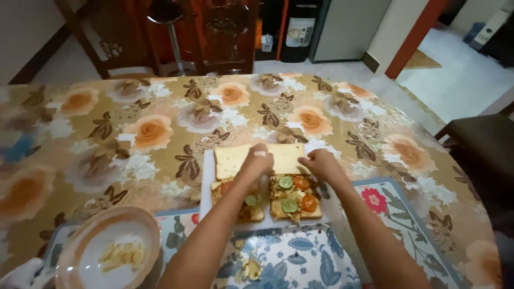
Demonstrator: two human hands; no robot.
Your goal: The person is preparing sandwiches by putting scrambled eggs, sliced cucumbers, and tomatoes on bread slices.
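Table: floral cloth (pixel 160 134), orange roses.
Board: white cutting board (pixel 206 187), 2 topped slices near, 2 plain slices far.
Bowl: orange-rimmed bowl (pixel 107 251), lower left.
Left hand (pixel 257 163): fingers closed on right plain slice (pixel 286 158).
Right hand (pixel 321 163): gripping same slice's edge.

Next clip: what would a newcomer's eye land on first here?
Both hands meet mid-table over a white cutting board: the left hand and right hand rest on plain bread slices, just behind two topped slices with cucumber and tomato rounds. The loud rose-patterned tablecloth fills everything around.
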